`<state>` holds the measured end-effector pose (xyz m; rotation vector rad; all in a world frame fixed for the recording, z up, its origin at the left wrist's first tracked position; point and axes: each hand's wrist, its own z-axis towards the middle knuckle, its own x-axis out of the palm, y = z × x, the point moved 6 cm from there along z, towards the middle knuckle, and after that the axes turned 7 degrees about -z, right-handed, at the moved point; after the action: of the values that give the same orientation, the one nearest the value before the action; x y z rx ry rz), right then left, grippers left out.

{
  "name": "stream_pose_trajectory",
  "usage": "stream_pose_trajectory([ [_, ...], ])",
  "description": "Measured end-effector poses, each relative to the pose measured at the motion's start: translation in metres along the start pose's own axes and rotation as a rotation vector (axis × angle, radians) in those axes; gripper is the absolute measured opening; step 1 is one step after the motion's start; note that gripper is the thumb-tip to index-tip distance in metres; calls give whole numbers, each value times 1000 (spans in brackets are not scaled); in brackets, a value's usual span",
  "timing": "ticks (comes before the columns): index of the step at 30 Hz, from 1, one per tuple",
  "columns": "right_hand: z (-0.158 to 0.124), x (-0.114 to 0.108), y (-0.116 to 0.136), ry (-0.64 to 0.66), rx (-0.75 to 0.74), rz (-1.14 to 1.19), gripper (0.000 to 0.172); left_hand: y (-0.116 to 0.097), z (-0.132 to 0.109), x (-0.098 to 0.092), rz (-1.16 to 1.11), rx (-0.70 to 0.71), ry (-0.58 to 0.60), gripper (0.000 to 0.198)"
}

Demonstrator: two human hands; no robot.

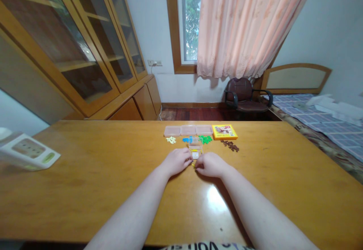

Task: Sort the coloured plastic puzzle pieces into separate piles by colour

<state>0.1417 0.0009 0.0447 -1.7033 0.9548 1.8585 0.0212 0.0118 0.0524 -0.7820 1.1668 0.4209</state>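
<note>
My left hand and my right hand rest on the wooden table, fingers curled toward each other. Between them stands a small clear plastic box with yellow inside, touched by my left fingertips. A small yellow piece shows under my fingers, but any grip is hidden. Beyond my hands lie loose small plastic pieces: pale yellow, blue, green and brown. Behind them sit a row of clear lidded containers and a yellow packaging box.
A white plastic object overhangs the table's left side. Beyond the far edge stand a wooden glass-fronted cabinet and a dark office chair. A bed lies to the right.
</note>
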Motion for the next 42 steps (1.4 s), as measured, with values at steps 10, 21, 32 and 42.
stream_pose_trajectory([
  [10, 2, -5, 9, -8, 5, -115, 21, -5, -1, 8, -46, 10, 102, 12],
  [21, 1, -9, -12, -183, 167, -29, 17, -7, -2, 7, -19, 26, 119, 12],
  [32, 2, -4, -8, -127, 46, 62, 19, -5, -2, 7, -9, 24, 123, 14],
  [42, 5, 0, 2, -7, 30, -77, 22, -3, 0, 1, 1, -7, 65, 13],
])
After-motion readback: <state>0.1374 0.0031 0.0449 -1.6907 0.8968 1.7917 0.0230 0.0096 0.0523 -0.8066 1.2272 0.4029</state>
